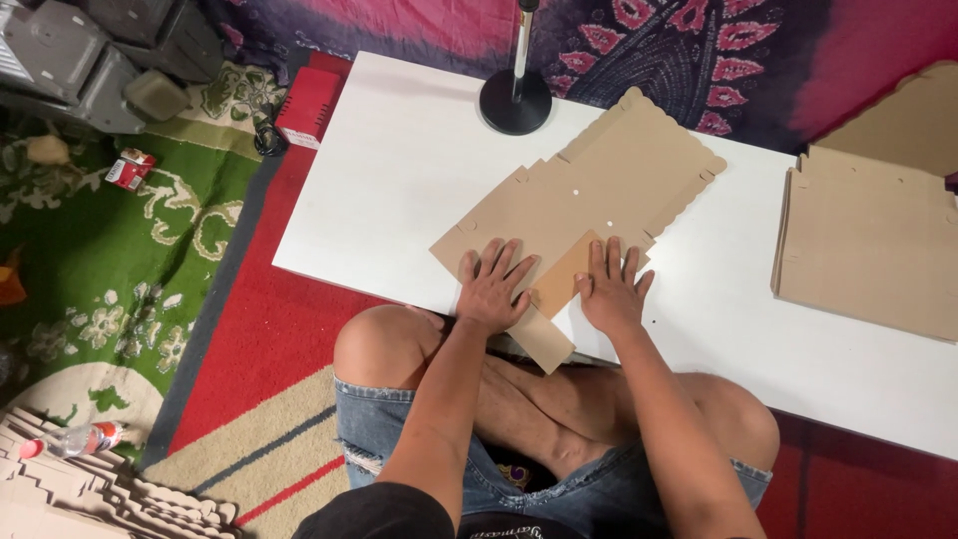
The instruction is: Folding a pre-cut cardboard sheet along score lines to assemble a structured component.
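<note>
Presently, both hands lie flat, fingers spread, gripping nothing: left hand (492,284) and right hand (611,286) press a brown flat carton blank (589,190) on the white bench (399,170). Stacked blanks (868,250) sit right; a red box (307,106) lies on the floor.

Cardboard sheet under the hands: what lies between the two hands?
In the head view, a folded flap of the cardboard sheet lies between the left hand and right hand.

— What are we wearing below the worktop (399,170)?
— Faded blue denim shorts (399,429), frayed and torn at the hem.
— And above them?
— A black top; our arms are bare, hands (494,284) ringless.
</note>
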